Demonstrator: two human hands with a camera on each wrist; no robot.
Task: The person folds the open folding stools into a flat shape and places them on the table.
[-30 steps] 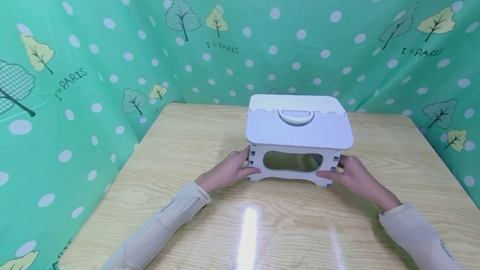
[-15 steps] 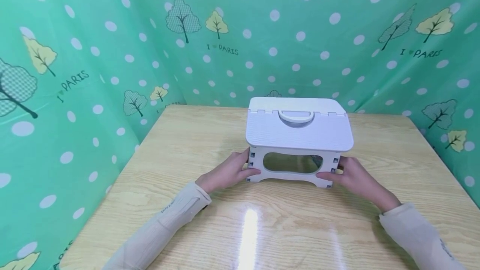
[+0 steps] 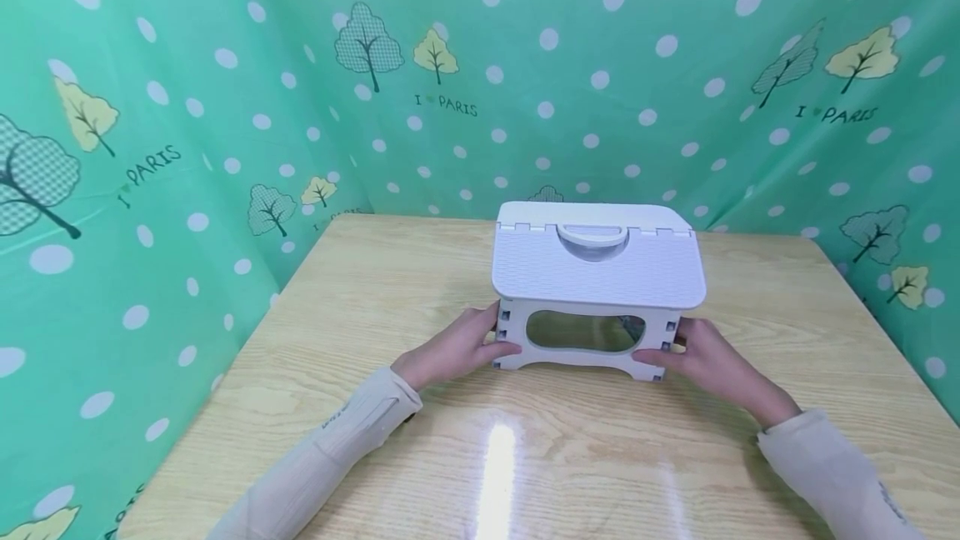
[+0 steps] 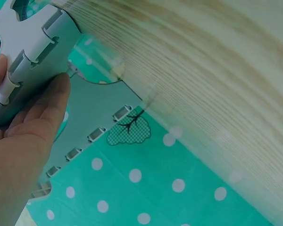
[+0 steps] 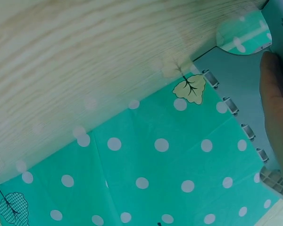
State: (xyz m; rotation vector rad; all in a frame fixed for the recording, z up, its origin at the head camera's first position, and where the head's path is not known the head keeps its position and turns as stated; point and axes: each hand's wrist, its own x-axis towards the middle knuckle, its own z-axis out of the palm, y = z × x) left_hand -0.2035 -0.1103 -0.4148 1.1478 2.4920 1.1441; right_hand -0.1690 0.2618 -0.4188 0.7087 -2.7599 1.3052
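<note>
Backdrop point(image 3: 652, 148): green, dotted
Stool point(image 3: 600, 290): pinched by part-closed left hand point(image 3: 457, 346) and right hand point(image 3: 708, 357) (2 thumbs in front)
Seat point(image 3: 600, 273): rear half slightly narrowed; fold judged sharpened

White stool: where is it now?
In the head view, right of centre, the stool stands on the table, held between left hand and right hand.
</note>
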